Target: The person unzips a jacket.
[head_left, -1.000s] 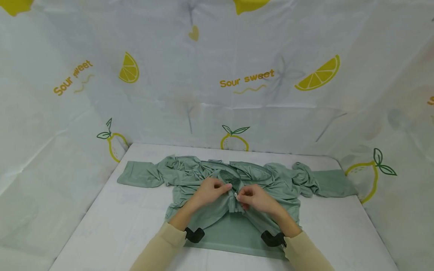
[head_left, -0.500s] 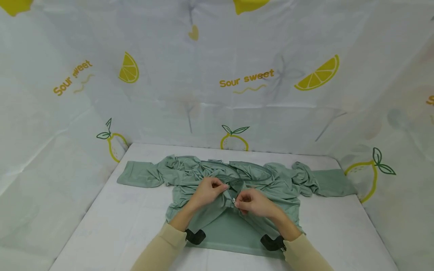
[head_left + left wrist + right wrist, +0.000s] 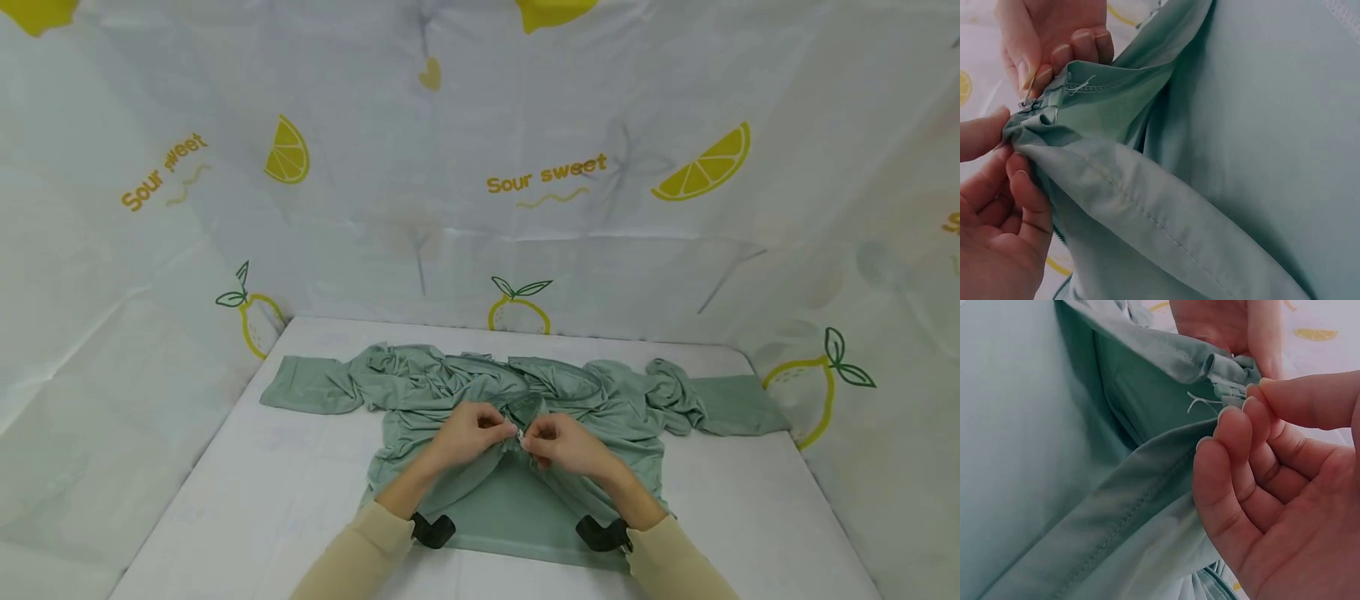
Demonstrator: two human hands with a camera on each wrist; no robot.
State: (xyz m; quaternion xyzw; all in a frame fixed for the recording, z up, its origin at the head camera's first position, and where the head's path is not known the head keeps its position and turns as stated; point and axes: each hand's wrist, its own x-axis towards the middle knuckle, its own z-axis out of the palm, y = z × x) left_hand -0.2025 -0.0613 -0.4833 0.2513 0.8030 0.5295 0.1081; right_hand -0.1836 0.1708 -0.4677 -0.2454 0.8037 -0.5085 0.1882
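A green zip-up jacket point(image 3: 517, 521) lies spread and rumpled in the head view, its hem toward me. Over its front, my left hand point(image 3: 467, 435) pinches the corner of one front edge between thumb and fingers. My right hand point(image 3: 567, 443) faces it, fingertips nearly touching, and pinches the zipper pull. The metal zipper slider point(image 3: 1027, 105) shows between both hands in the left wrist view. Loose white threads point(image 3: 1200, 401) stick out beside the pinched corner in the right wrist view. Fingers partly hide the zipper's end.
The jacket's sleeves point(image 3: 311, 385) stretch out to both sides on the white table point(image 3: 247, 483). A lemon-printed white sheet point(image 3: 450, 200) hangs behind and at the sides. Black wrist mounts point(image 3: 433, 531) sit at the beige cuffs.
My left hand has shifted slightly down and right, closer to my right hand. The right hand dipped toward me with the zipper pull, then rose a little. The jacket front folded lower between them.
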